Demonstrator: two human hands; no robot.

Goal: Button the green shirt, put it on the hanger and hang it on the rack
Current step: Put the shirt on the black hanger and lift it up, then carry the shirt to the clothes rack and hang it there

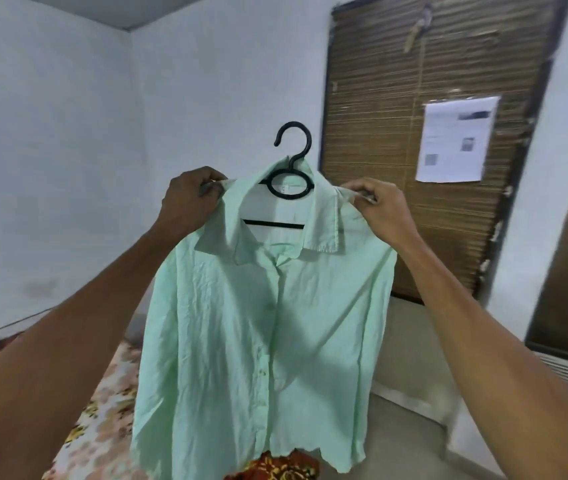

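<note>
Green shirt (261, 323) held up in mid-air at the centre of the view, front facing the camera, its placket closed down the middle and its collar spread; the fabric is creased and the hem hangs free above a patterned bedsheet (99, 420). Black hanger (289, 174) seated inside the shirt; its hook and ring rise above the collar, and its crossbar shows through the open neck. Left hand (189, 199) pinches the shirt's shoulder at the left end of the collar, fingers curled over the cloth; right hand (376, 206) pinches the opposite shoulder in like manner; both forearms reach upward from the lower corners. Behind: a white wall (68, 133); a brown slatted blind (414, 168) bearing a printed paper sheet (455, 140), its text blurred beyond reading.
</note>
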